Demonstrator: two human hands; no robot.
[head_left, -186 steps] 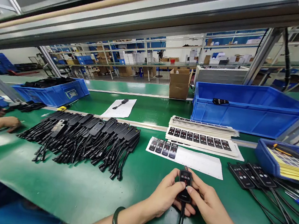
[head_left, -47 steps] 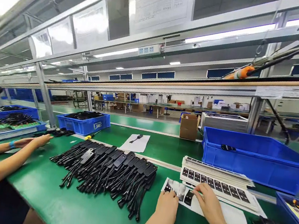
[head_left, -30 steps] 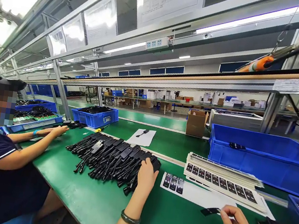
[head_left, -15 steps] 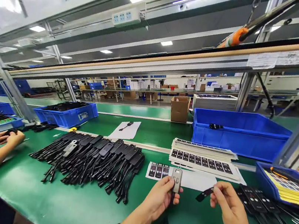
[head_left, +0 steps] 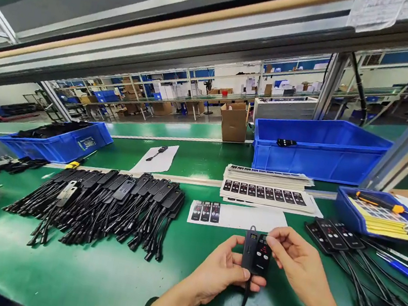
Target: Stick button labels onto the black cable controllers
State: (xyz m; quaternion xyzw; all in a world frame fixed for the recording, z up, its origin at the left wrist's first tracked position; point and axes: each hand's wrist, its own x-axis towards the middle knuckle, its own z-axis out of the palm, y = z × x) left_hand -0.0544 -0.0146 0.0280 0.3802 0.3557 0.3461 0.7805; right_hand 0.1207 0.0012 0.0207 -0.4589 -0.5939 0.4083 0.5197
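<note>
Black label [head_left: 262,258] has moved in from well apart to the controller [head_left: 248,254], overlapping its right side in view; contact unclear. Left hand [head_left: 216,270] grips the controller's lower end above the table [head_left: 108,282], cables [head_left: 243,304] hanging. Right hand [head_left: 294,256] pinches the label's top corner. Just beyond: backing strip [head_left: 250,218] bearing three labels [head_left: 206,211].

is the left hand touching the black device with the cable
Touching. The head view shows the left hand holding the black device, its thumb pressed on the lower front edge above the cable.
</note>
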